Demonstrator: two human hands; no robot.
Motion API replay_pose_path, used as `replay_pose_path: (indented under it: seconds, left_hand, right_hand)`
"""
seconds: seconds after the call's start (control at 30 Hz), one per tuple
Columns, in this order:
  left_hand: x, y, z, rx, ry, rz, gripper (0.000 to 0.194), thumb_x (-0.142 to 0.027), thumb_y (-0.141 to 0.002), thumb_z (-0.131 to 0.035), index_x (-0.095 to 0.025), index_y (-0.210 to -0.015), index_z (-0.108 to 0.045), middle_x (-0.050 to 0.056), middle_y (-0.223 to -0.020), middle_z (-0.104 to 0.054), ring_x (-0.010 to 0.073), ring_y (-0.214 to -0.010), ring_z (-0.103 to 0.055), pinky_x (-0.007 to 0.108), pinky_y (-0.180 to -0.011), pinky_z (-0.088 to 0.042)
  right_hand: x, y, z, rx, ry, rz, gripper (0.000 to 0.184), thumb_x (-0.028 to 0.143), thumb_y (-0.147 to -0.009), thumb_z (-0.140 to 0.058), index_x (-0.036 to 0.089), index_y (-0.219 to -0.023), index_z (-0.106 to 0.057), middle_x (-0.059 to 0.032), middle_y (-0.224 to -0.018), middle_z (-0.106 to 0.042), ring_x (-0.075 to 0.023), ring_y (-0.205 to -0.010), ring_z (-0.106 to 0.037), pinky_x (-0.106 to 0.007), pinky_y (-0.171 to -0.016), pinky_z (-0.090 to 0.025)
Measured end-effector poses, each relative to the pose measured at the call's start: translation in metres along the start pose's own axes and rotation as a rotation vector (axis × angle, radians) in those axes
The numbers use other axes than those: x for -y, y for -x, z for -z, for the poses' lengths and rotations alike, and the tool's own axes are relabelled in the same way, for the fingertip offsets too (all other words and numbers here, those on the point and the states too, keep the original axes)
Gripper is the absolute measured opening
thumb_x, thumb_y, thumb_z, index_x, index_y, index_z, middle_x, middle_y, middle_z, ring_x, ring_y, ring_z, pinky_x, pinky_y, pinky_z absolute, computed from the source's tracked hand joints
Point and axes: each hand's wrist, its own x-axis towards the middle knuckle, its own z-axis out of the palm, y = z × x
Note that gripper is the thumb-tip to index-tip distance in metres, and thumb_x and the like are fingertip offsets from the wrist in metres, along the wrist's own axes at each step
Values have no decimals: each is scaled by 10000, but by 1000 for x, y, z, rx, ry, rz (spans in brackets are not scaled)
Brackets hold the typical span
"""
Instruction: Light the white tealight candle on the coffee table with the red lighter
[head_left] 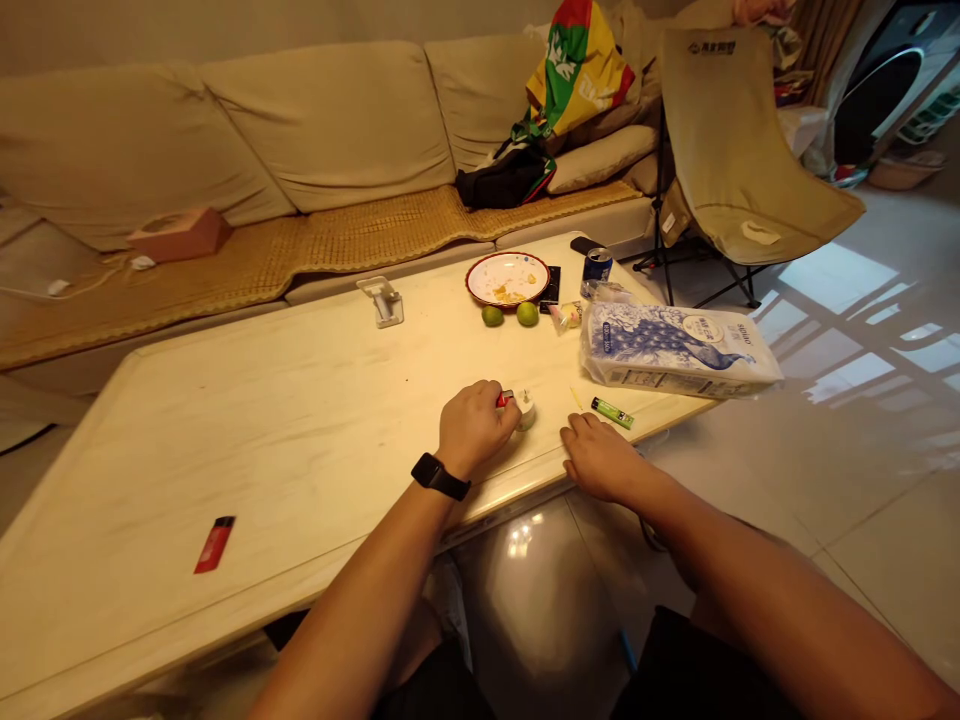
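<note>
My left hand (474, 425), with a black watch on its wrist, is closed around a red lighter (503, 398). The lighter's top sits right beside a small whitish candle (526, 412) on the table; no flame can be made out. My right hand (600, 455) lies loosely on the table's front edge, fingers stretched out and nothing visible in them. Just beyond its fingertips are a thin yellowish stick (576, 398) and a green lighter (613, 413). Another red lighter (214, 545) lies at the table's left front.
On the pale table (300, 420) a tissue pack (679, 350) lies at the right. Behind are two green fruits (527, 314), a red-rimmed plate (508, 280), a blue can (597, 268) and a white holder (382, 302). A sofa (322, 130) and folding chair (742, 150) stand beyond.
</note>
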Motion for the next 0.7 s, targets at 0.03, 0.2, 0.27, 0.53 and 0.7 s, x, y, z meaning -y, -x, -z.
replay_pose_path:
  seconds: [0.03, 0.2, 0.27, 0.53, 0.7]
  left_hand:
    - [-2, -1, 0, -1, -7, -4, 231, -393, -936, -486, -217, -810, -568, 72, -866, -676, 228, -831, -608, 349, -691, -376]
    - [-6, -3, -1, 10, -21, 3, 252, -396, -942, -468, -211, -819, -587, 77, -873, -680, 228, -830, -604, 354, -696, -376]
    - [-6, -3, -1, 18, -25, 4, 258, -403, -942, -469, -210, -818, -589, 76, -870, -679, 227, -829, -601, 353, -694, -374]
    - [-6, -3, -2, 8, -26, -11, 261, -411, -940, -482, -210, -810, -585, 67, -855, -673, 221, -813, -596, 354, -685, -370]
    - [0, 0, -1, -44, 9, -5, 270, -444, -934, -503, -211, -816, -570, 56, -840, -666, 213, -795, -590, 343, -674, -361]
  right_hand:
    - [0, 0, 0, -1, 0, -1, 362, 288, -914, -588, 86, -1212, -629, -224, -1263, -587, -336, -1198, -491, -413, -1018, -405]
    - [0, 0, -2, -2, -8, 0, 359, 285, -914, -593, 87, -1212, -624, -224, -1265, -582, -335, -1207, -483, -417, -1030, -394]
    - [-1, -1, -3, -8, -11, 2, 362, 284, -914, -593, 86, -1216, -622, -224, -1264, -581, -336, -1210, -481, -416, -1032, -391]
    - [-1, -1, -3, -9, -7, 2, 367, 289, -915, -594, 75, -1211, -629, -229, -1258, -582, -343, -1207, -481, -420, -1025, -393]
    - [-1, -1, -3, -11, 1, 11, 374, 296, -916, -592, 71, -1212, -629, -231, -1266, -583, -342, -1204, -481, -416, -1018, -400]
